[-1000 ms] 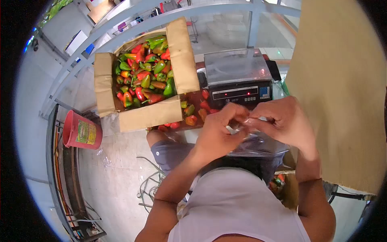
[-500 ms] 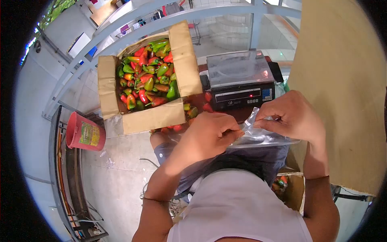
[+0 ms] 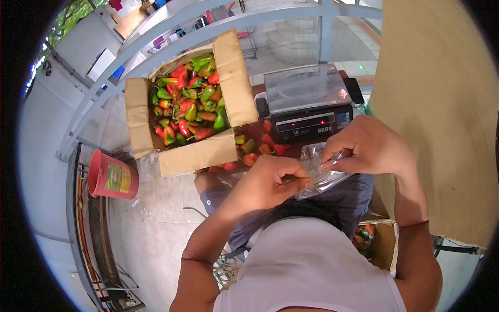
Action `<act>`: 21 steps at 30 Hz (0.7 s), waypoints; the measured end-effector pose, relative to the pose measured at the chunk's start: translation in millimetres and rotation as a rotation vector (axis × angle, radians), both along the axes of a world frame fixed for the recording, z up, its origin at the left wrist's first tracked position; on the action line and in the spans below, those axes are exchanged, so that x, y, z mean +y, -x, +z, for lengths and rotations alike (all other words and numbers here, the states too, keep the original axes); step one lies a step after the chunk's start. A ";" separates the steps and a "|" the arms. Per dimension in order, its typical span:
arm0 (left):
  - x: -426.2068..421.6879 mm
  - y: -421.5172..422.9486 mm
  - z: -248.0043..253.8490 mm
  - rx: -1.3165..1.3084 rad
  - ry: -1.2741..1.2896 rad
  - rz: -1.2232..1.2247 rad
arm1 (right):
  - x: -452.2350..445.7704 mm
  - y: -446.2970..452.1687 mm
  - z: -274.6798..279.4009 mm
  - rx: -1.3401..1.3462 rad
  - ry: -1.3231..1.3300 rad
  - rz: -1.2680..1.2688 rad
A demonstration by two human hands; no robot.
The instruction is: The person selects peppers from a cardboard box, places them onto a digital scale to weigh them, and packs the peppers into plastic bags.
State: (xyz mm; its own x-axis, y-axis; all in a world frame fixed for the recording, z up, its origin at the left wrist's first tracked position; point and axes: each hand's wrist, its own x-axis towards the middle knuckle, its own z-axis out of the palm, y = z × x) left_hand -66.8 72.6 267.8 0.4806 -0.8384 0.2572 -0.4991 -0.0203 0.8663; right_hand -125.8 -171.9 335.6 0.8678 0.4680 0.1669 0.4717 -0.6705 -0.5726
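Observation:
A clear plastic bag point(image 3: 325, 179) is stretched between both hands above the lap. My left hand point(image 3: 270, 182) pinches its left edge between thumb and fingers. Its right side is gripped by my right hand point(image 3: 366, 148), with thumb and forefinger pressed together. Just beyond the hands stands a digital scale point(image 3: 306, 101) with red lights on its display. Loose peppers point(image 3: 250, 159) lie on the dark red surface left of the scale. An open cardboard box point(image 3: 197, 153) full of red and green peppers point(image 3: 191, 112) is at the upper left.
A pink bucket point(image 3: 113, 177) stands on the floor at the left. A large brown board point(image 3: 436, 119) rises along the right side. Behind the box and scale runs a grey rail point(image 3: 249, 20). Another box point(image 3: 386, 244) holding bagged peppers sits low at the right.
The clear bag, earlier bunched between close-together hands, is now spread out and tilted. Both hands have moved apart, the left one leftward and down.

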 end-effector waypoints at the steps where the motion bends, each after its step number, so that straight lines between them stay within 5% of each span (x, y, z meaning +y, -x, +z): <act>1: 4.5 -0.2 5.9 0.041 -0.055 -0.007 | 0.5 -1.5 -1.5 -0.004 -0.005 -0.005; 3: 6.1 1.1 5.1 0.141 -0.064 -0.017 | 1.9 -5.0 -6.0 -0.011 -0.015 -0.013; 5: 2.8 5.4 -10.7 0.257 0.028 -0.021 | 5.7 -15.5 -24.1 -0.356 -0.013 -0.103; 9: 3.0 10.9 -28.1 0.382 0.117 0.157 | 20.4 -2.2 -32.8 -0.550 -0.260 -0.514; 14: -6.4 15.4 -64.8 0.174 0.256 0.260 | 45.5 31.1 -85.4 0.085 -0.530 -0.306; 16: -7.5 21.1 -71.5 0.370 0.195 0.264 | 46.3 30.5 -116.7 0.444 -0.892 -0.344; 19: 1.2 25.0 -97.1 0.791 0.306 0.231 | 39.2 30.2 -144.2 0.299 -1.053 -0.312; 21: 3.6 23.7 -109.4 1.049 0.403 0.308 | 48.9 30.4 -153.0 0.474 -1.463 -0.295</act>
State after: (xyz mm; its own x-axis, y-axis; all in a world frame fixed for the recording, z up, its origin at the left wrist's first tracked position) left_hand -90.5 76.2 158.4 0.7850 -0.5969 -0.1660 0.4439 0.3550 0.8227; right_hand -156.2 -123.0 182.6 0.9992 -0.0400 0.0029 0.0243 0.5465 -0.8371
